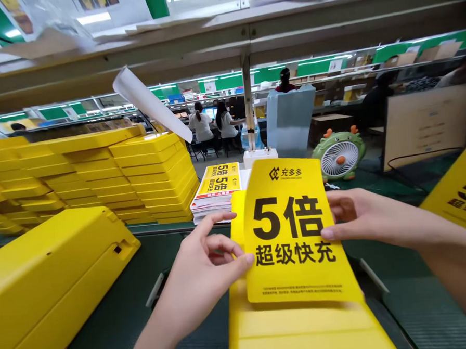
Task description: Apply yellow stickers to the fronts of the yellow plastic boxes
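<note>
A yellow printed sticker sheet (293, 234) with black lettering is held up in the middle of the view. My left hand (207, 272) pinches its left edge between thumb and fingertips. My right hand (354, 215) grips its right edge, thumb on the front. Below the sheet lies a long yellow plastic panel (303, 327) on the green belt (115, 316), right under both hands.
A yellow plastic housing (51, 278) lies at the left. Behind it stand tall stacks of yellow panels (155, 173). A pile of printed sheets (218, 188) sits beyond my hands. A green desk fan (338, 158) stands to the right, another yellow panel (458, 191) at far right. People sit working farther back.
</note>
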Motion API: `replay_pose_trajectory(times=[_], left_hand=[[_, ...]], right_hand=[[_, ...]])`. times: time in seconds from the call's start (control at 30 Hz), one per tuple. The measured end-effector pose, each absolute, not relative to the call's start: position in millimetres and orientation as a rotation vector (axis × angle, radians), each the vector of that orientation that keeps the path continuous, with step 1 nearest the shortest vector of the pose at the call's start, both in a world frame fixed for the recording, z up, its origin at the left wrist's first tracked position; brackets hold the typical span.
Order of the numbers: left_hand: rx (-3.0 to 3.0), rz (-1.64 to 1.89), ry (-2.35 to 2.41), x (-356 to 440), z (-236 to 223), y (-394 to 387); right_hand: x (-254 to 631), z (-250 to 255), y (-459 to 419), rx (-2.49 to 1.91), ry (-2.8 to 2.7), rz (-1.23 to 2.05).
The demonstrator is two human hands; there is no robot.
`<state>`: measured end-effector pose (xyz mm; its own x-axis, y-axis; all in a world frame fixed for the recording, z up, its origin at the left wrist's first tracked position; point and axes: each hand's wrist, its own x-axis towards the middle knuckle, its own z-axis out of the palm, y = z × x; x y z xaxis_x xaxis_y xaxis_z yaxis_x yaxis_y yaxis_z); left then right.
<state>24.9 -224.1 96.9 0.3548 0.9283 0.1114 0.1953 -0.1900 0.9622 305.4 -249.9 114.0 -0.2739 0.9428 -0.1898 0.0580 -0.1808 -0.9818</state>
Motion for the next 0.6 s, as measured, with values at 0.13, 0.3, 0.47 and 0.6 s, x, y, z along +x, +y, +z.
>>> replay_pose_trajectory(times=[0.13, 0.3, 0.47, 0.6], left_hand=[[1.601, 0.850, 1.033, 22, 89, -214], [1.448, 0.706, 1.027, 20, 75, -207], [1.366, 0.721, 0.989, 22, 70, -204], [1.345, 0.745, 0.985, 23, 69, -202]], right_hand=[[301, 101, -241, -1.243, -1.311, 1.596], [300, 86, -235, -1.248, -1.422, 1.679], [303, 83, -232, -1.258, -1.459, 1.674], [301, 82, -230, -1.294, -1.482, 1.639]])
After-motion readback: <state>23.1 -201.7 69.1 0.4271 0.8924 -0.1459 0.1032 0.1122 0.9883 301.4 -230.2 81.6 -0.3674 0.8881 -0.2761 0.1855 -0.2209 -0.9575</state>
